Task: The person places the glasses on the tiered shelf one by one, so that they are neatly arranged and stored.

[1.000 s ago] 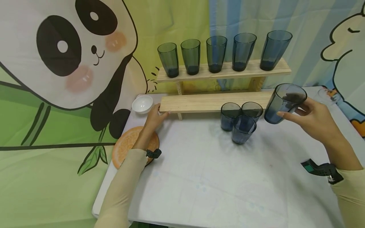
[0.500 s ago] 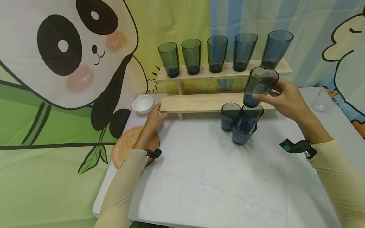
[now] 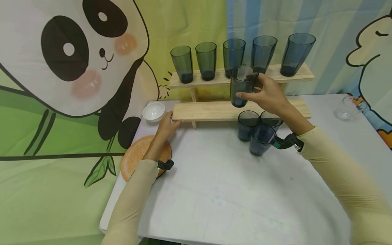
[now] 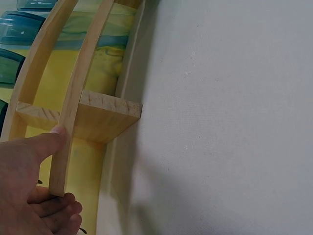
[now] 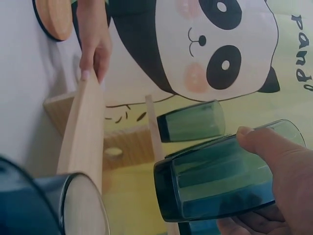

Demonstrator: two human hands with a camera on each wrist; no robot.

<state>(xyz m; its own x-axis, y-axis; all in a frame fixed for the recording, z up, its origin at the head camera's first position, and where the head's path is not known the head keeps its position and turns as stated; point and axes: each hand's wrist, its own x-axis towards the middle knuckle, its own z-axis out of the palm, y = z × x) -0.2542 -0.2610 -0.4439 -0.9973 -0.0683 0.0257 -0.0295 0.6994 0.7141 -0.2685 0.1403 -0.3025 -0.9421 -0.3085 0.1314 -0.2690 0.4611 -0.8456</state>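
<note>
My right hand [image 3: 267, 93] grips a tall blue-grey drinking glass [image 3: 239, 88] upright, thumb in front and fingers behind. In the head view the glass overlaps the lower plank of a two-tier wooden shelf [image 3: 205, 111]. The right wrist view shows the held glass [image 5: 220, 178] close up, with the thumb on its side. My left hand [image 3: 166, 126] holds the left end of the lower plank, thumb on the front edge and fingers curled beneath, as the left wrist view shows. Several matching glasses [image 3: 206, 61] stand in a row on the upper plank.
Three shorter blue glasses [image 3: 259, 144] cluster on the white tablecloth [image 3: 220, 190] before the shelf, below my right forearm. At the left are a small white bowl [image 3: 153, 112] and a round orange-slice mat [image 3: 131, 160]. A clear glass vessel [image 3: 347, 108] stands far right.
My right hand has carried the tall glass leftward and up, from right of the shelf to over the middle of its lower plank. The left hand has stayed put.
</note>
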